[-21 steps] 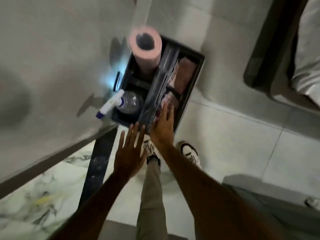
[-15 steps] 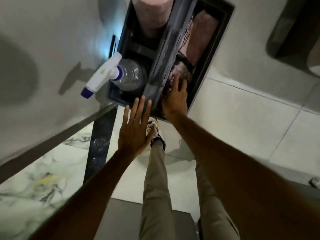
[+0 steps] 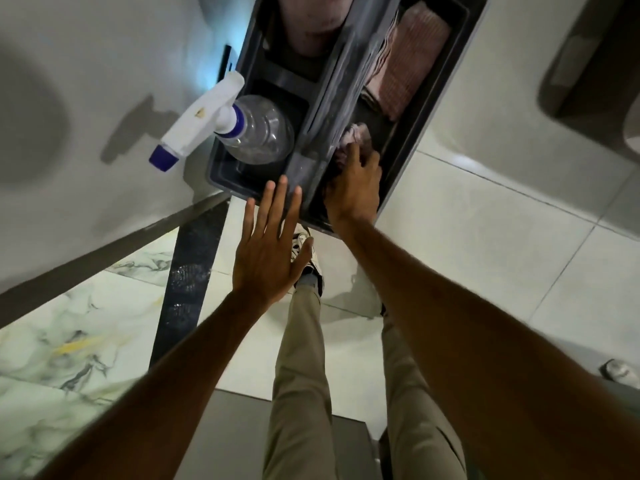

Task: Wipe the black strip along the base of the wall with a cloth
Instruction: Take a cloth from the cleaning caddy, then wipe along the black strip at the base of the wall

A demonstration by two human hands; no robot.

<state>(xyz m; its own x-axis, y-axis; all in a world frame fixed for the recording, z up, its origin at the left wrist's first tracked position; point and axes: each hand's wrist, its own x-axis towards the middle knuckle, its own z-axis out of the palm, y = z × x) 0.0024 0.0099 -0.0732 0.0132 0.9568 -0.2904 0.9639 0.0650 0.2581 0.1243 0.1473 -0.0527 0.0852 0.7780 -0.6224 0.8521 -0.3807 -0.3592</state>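
A dark caddy (image 3: 403, 178) stands on the floor against the pale wall. My right hand (image 3: 353, 188) reaches into its right compartment, fingers curled on a crumpled pinkish cloth (image 3: 356, 131). My left hand (image 3: 270, 247) hovers flat with fingers spread just before the caddy's near edge, holding nothing. A dark band (image 3: 104, 252) runs along the base of the wall at the left. A black strip (image 3: 187, 289) lies across the floor, from the wall's base towards me.
In the caddy stand a clear spray bottle (image 3: 256, 129) with a white and blue trigger, a pink roll (image 3: 311, 15) and a folded pink cloth (image 3: 405, 64). My shoe (image 3: 304, 252) is just below the caddy. Marble flooring (image 3: 69, 341) lies left, dark furniture (image 3: 588, 64) upper right.
The view has dropped closer to the caddy. My right hand has gone deeper into the right compartment and curled onto the crumpled cloth. My left hand stays spread near the caddy's edge.
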